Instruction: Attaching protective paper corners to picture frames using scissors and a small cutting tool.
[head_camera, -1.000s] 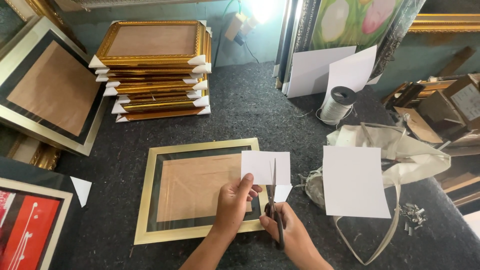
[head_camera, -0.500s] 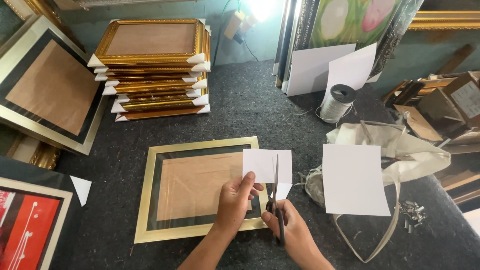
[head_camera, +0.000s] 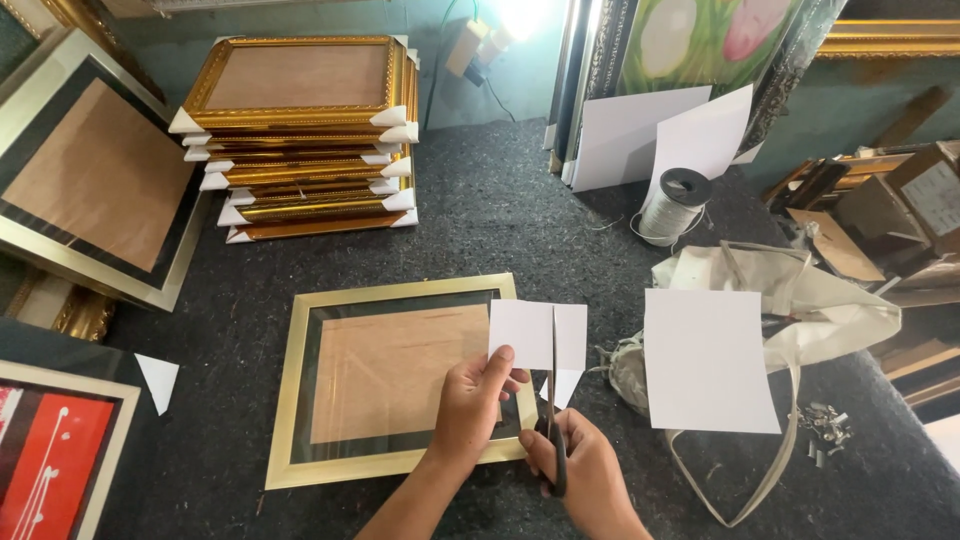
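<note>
White card piece (head_camera: 528, 335) is hovering over the right edge of the gold frame (head_camera: 392, 380), which is lying face-down on grey felt tabletop (head_camera: 500, 210). Left hand (head_camera: 470, 405) is pinching card's lower left corner, thumb on top, fingers curled under. Right hand (head_camera: 585, 475) is gripping scissors (head_camera: 553, 400), fingers closed thru handles, blades pointing up and running thru the card's middle. Cream cloth bag (head_camera: 800, 310) is slumping right of frame w/ white sheet (head_camera: 708, 360) lying on top; contents can't tell. Frame stack (head_camera: 305, 135) is sitting behind frame.
</note>
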